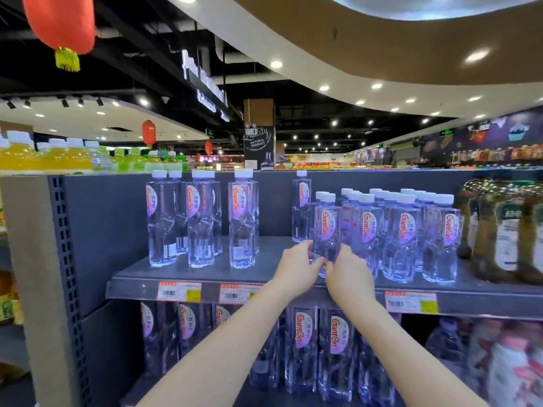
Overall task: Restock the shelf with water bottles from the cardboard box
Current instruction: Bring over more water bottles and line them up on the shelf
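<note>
A small clear water bottle [326,227] with a white cap and a red-lettered label stands near the front of the grey shelf [205,274]. My left hand [296,267] grips its lower left side and my right hand [348,271] grips its lower right side. Several like small bottles [402,233] stand in rows just to its right. Taller water bottles [199,218] stand in short rows on the shelf's left half, and one tall bottle [301,205] stands behind the held one. The cardboard box is not in view.
Dark brown drink bottles [499,230] fill the shelf's right end. Price tags [179,290] line the shelf's front edge. Large water bottles [302,345] fill the shelf below. Yellow and green drinks [58,158] sit on top at the left. A bare gap lies between the tall and small bottles.
</note>
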`<action>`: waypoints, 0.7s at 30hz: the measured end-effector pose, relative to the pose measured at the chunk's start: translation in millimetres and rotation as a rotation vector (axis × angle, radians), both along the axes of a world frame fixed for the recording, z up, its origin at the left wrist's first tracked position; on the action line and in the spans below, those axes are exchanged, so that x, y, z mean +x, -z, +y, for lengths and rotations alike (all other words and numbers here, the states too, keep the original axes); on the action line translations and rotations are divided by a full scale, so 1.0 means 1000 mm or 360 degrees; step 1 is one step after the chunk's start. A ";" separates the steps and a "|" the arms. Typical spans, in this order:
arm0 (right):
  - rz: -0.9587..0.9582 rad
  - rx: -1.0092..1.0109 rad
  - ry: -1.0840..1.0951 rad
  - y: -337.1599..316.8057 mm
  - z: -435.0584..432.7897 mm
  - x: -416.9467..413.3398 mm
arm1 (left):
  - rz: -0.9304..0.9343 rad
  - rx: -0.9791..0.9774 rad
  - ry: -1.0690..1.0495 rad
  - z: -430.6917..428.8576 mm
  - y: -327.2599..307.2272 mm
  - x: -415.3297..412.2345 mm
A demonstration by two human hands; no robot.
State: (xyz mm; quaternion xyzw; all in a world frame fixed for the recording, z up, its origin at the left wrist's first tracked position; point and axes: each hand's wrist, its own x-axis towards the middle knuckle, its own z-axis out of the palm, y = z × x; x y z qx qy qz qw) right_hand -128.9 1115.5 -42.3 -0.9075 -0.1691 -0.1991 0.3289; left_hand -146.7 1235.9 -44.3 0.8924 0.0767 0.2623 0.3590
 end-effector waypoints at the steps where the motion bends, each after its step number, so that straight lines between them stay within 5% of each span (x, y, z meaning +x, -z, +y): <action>1: 0.0027 -0.0024 -0.0007 -0.001 0.000 0.001 | 0.0002 -0.0009 -0.0010 0.000 0.000 0.001; 21: -0.0037 0.0110 -0.0056 0.004 -0.008 0.014 | 0.0018 -0.0003 -0.0131 0.002 0.002 0.012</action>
